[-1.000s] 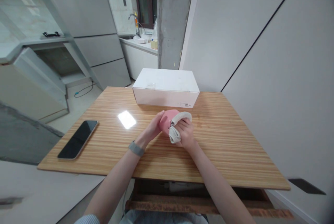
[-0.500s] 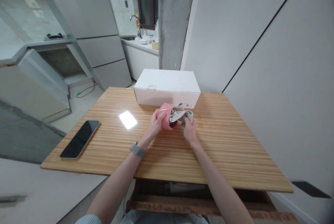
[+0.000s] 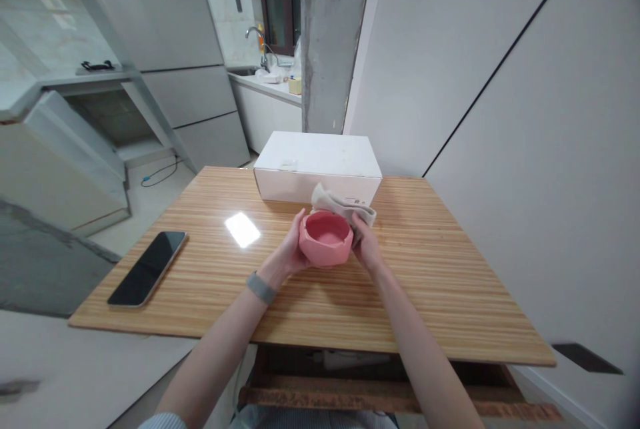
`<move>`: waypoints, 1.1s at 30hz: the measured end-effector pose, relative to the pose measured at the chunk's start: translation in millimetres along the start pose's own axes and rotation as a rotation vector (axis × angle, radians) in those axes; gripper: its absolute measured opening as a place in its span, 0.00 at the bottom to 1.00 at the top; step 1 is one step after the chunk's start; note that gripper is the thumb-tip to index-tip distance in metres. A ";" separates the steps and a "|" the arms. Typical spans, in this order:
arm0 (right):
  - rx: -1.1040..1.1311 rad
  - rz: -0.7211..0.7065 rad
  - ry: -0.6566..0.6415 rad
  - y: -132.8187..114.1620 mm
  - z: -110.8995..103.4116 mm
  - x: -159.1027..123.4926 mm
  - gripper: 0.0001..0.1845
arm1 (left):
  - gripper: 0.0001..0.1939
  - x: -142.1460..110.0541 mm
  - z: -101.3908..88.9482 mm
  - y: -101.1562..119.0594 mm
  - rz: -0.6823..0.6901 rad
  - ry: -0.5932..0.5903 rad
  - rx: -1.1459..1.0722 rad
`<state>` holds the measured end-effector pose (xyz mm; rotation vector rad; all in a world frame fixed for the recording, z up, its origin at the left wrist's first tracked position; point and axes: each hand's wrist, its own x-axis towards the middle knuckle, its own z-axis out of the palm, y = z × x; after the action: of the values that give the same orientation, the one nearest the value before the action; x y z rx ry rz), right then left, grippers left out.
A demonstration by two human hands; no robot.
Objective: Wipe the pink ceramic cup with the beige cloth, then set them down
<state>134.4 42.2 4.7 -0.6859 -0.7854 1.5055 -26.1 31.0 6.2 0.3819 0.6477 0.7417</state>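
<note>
A pink ashtray (image 3: 326, 252), many-sided and with small notches in its rim, is held above the table with its hollow facing up toward me. My left hand (image 3: 295, 246) grips it from the left side, thumb by the rim and fingers around the wall. My right hand (image 3: 365, 242) pinches a light grey cloth (image 3: 345, 205) at the ashtray's right side. The cloth spreads behind the far rim, and part of it is bunched under my right fingers.
Behind my hands a white box (image 3: 318, 183) stands on the wooden table (image 3: 430, 269). A black-screened phone (image 3: 148, 269) lies near the table's left edge. Below the front edge is an open drawer (image 3: 330, 395). A grey pillar (image 3: 330, 35) rises beyond the box.
The ashtray has turned from lying on its side, opening to the right, to facing up. The cloth has come out of its hollow to behind the rim.
</note>
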 end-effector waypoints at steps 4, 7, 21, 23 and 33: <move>-0.155 0.090 -0.113 2.4 -7.6 2.6 0.22 | 0.31 1.9 -3.7 0.4 0.000 0.048 0.022; -0.222 -0.010 0.039 11.6 -13.2 10.3 0.25 | 0.30 10.6 -7.8 -1.5 0.064 0.036 0.010; -0.423 -0.488 0.312 28.0 1.5 0.2 0.19 | 0.22 11.3 9.0 -7.5 0.340 -0.040 0.056; -0.384 -0.426 0.329 22.6 -8.5 6.0 0.20 | 0.22 8.9 3.0 -4.7 0.252 -0.002 0.149; -0.303 -0.276 0.317 24.8 -13.5 12.0 0.23 | 0.22 8.5 -8.4 -4.7 0.275 0.008 0.199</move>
<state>129.6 54.7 -23.0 -0.9726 -0.8317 1.0060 -24.5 34.8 -6.0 0.6605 0.6869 0.9434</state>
